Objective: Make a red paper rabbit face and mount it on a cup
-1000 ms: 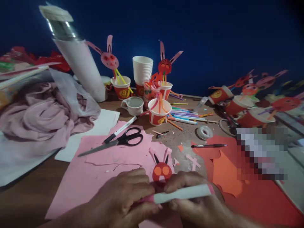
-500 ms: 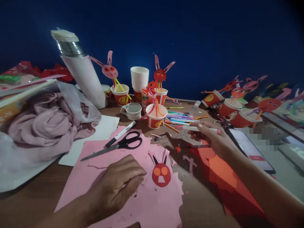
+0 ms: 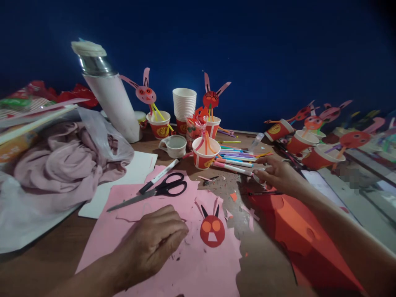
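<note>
My left hand (image 3: 157, 243) rests on pink paper (image 3: 204, 272), fingers curled together and no object showing in them. Right of it lies a red paper rabbit face (image 3: 212, 231) with orange eyes and pink ears. My right hand (image 3: 278, 175) is at the right end of a white-and-pink marker (image 3: 233, 168), fingers apart over its tip. The marker lies beside several coloured markers (image 3: 236, 156). Black-handled scissors (image 3: 170, 185) and a black-and-white marker (image 3: 162, 175) are on the pink paper. Below my right forearm are red and orange paper sheets (image 3: 309, 243).
Paper cups with rabbit figures (image 3: 206, 159) stand at the back and right. A cup stack (image 3: 185, 103), a small white cup (image 3: 175, 146) and a tilted flask (image 3: 111, 99) are behind. A cloth in a plastic bag (image 3: 62, 165) fills the left; a phone (image 3: 321, 194) lies right.
My right hand has lowered the white-and-pink marker leftward onto the table beside the other markers and loosened its fingers. My left hand stays on the pink paper. The view has shifted slightly.
</note>
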Demonstrator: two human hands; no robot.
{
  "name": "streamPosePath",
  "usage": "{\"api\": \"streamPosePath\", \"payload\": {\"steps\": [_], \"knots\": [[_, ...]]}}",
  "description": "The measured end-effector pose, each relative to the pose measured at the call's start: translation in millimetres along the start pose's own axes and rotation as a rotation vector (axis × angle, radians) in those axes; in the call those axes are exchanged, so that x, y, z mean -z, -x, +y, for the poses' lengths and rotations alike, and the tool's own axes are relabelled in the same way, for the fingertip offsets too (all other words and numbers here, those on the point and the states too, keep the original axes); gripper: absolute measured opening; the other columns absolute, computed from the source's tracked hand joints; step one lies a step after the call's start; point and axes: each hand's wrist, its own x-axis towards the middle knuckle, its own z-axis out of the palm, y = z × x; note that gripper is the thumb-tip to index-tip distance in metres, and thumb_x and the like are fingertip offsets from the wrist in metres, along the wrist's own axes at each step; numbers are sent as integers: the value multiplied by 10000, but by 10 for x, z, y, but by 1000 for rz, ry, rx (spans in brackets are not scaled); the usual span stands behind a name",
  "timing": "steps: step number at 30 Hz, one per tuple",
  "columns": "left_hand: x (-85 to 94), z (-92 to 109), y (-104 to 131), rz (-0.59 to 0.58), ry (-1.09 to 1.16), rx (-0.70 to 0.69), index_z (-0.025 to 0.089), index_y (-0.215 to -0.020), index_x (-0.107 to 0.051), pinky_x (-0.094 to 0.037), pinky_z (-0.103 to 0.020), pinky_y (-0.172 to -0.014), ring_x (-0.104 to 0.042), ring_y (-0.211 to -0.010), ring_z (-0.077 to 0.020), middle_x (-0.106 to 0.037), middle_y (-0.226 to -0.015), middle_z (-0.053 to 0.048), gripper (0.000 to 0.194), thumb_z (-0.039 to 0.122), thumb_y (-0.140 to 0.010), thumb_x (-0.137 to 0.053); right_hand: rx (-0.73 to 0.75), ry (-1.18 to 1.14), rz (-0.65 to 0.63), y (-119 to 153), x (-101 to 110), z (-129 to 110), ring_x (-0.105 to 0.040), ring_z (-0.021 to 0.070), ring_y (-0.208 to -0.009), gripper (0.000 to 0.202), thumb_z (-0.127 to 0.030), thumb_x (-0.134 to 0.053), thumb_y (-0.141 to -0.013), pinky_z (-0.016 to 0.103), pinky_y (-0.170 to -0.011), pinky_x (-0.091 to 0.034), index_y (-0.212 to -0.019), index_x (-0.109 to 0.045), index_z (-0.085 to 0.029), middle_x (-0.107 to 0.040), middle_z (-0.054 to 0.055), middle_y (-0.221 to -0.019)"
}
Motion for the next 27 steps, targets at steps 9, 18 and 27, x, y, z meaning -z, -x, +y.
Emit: {"api": "streamPosePath", "payload": {"steps": [9,18,27], "knots": [[-2,-11,-17,13,-6,-16,158,-771,-602,-381,-240,-568,-496,-626,-132,-582,-647,-25,268,169,-914,-377,242,855,144,-237,-64,-267,-647,226,-828,244,-250,-459,-840,277,-621,-408,-866,-699,-215,-714,72,-919],[42,7,5,20,-10,-12,150,-775,-599,-373,-249,-588,-496,-646,-135,-591,-665,-25,253,143,-902,-381,321,959,98,-349,-163,-211,-631,248,-876,203,-252,-492,-838,300,-662,-434,-904,-674,-191,-699,100,-941],[47,0,25,104,39,16,165,-913,-584,-402,-238,-647,-527,-727,-133,-607,-781,-22,124,162,-887,-463,634,735,179,380,-28,-203,-629,246,-798,237,-273,-423,-874,346,-683,-461,-932,-637,-188,-694,95,-870]]}}
